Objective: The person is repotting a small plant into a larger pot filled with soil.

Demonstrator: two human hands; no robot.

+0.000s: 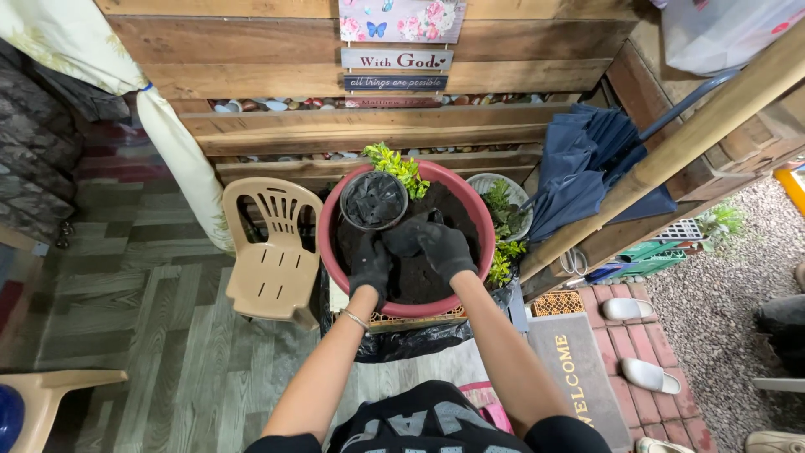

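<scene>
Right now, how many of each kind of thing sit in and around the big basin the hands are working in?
Red basin of soil: 1
Small black pots: 1
Gloved hands: 2, left and right
Beige plastic chairs: 1
White slippers: 2
Folded blue umbrellas: 1
Total: 8

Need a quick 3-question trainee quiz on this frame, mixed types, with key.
1. True or false: both hands wear dark gloves.
2. Where does the small black pot sit? A) on the plastic chair B) inside the red basin C) on the doormat
3. Fill in: the basin holds dark ____.

Key: 1 true: left hand and right hand are gloved. 2 B. 3 soil.
</scene>
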